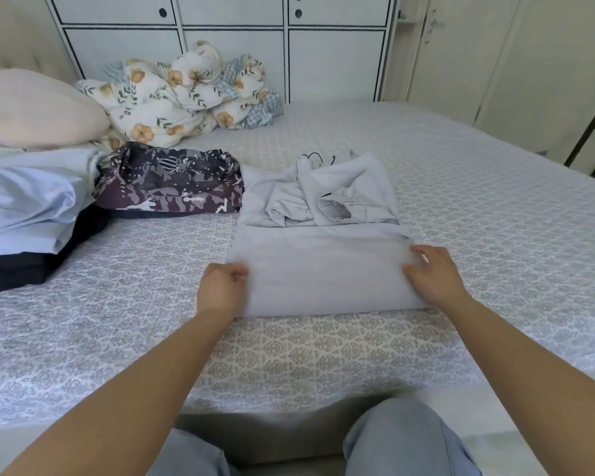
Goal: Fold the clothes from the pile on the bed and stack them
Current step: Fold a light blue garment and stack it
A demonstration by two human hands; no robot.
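Now a light grey top (320, 269) is being folded on the bed (495, 201), right of the pile (165, 187). Its near fold is pinched by the left hand (222, 290) and pressed by the flatter right hand (430, 273). Next, it should be rolled farther.

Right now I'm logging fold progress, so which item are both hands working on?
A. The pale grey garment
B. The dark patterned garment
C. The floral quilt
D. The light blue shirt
A: the left hand grips the near left edge of the pale grey garment and the right hand rests on its right side; the other items lie untouched, farther back and to the left.
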